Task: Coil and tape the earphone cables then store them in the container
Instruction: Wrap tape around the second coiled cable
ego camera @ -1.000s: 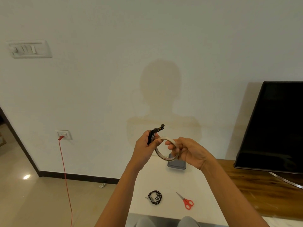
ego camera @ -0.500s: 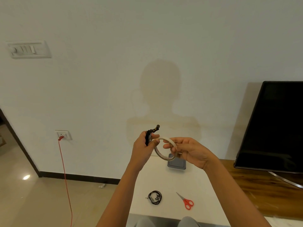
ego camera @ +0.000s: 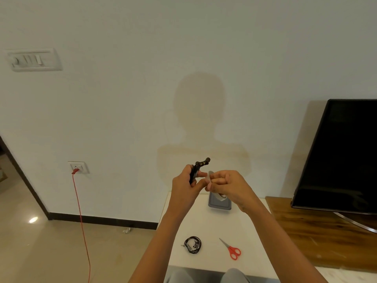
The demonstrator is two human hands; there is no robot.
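1. Two black earphone coils show on my feed. The held coil (ego camera: 193,174) is up in the air in front of the wall, above the far end of the table (ego camera: 214,227). Its earbuds (ego camera: 204,161) stick out at the top.
2. I see the left hand (ego camera: 186,187) gripping the held coil, fingers and thumb curled round it.
3. The right hand (ego camera: 227,183) is just beside the left. I cannot tell whether their fingertips touch. Its fingers are curled in and pinch a pale strip of tape (ego camera: 210,174), which stands up at the fingertips close to the held coil.
4. Under the right hand a pale curved piece (ego camera: 222,198) peeks out. It looks to me like part of the tape's roll, but most of it is hidden.
5. A grey container (ego camera: 219,206) sits at the far end of the table, near the wall. The right hand covers part of it, so I cannot tell what it holds.
6. The second coil (ego camera: 192,245) lies flat on the white table toward the near edge. Red scissors (ego camera: 232,250) lie near it on the right, apart from it, with the blades pointing up and left.
7. Two grey-clad knees (ego camera: 204,276) show at the table's near edge.
8. To the right, a dark screen (ego camera: 342,152) stands on a wooden shelf (ego camera: 306,227).
9. To the left, a red cable (ego camera: 81,217) drops from a wall socket (ego camera: 78,167) to the floor, and a switch panel (ego camera: 33,60) sits higher on the wall.
10. A head-and-shoulders shadow (ego camera: 200,119) falls on the wall behind the hands.
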